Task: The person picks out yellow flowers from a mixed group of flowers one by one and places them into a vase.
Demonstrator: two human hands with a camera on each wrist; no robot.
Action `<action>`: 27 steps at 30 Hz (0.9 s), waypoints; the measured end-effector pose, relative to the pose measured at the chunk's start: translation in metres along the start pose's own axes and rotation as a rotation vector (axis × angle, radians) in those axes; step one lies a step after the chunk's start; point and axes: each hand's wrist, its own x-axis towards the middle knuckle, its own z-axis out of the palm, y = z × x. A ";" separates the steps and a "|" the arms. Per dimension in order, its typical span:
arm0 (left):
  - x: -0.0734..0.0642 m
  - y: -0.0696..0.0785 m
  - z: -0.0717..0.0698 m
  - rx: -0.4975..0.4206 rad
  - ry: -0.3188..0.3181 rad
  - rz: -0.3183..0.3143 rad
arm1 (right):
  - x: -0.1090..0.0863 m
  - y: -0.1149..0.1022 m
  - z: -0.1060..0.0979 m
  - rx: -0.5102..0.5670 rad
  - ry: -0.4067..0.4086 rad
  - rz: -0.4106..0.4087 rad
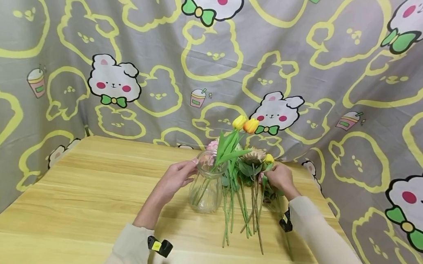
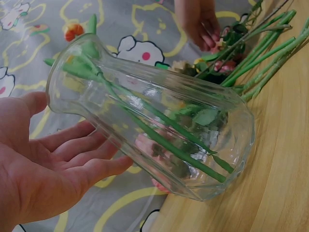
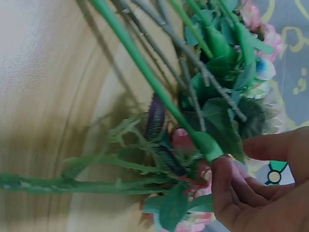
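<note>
glass vase (image 1: 206, 185) stands by our left hand (image 1: 176, 178), fingers spread against its side, two tulips inside; our right hand (image 1: 281, 178) pinches a stem (image 3: 159, 92) in the flower pile (image 1: 248, 183) beside it.

One clear ribbed glass vase (image 1: 206, 187) stands on one light wooden table (image 1: 82, 188). Two tulip blooms stand in the vase: one yellow tulip (image 1: 239, 122) and one orange tulip (image 1: 251, 125). One pink flower head (image 1: 212, 145) shows behind the vase rim. One brown sunflower-like bloom (image 1: 255, 155) and one small yellow bud (image 1: 269, 158) lie among the loose green stems (image 1: 244, 210) beside it; the stem count cannot be told. Two hands are in view: one left hand (image 1: 176, 178) and one right hand (image 1: 281, 177).
</note>
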 end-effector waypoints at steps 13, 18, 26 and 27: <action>0.000 -0.002 0.000 0.003 0.002 0.006 | 0.005 0.012 0.020 -0.049 0.005 0.006; 0.000 -0.002 0.000 0.001 -0.001 0.006 | 0.005 0.016 0.025 -0.057 0.039 -0.002; 0.001 -0.003 0.000 -0.003 -0.006 0.011 | 0.005 0.014 0.024 -0.060 0.051 0.017; 0.001 -0.003 0.000 -0.002 -0.005 0.013 | 0.005 0.014 0.023 -0.065 0.052 0.016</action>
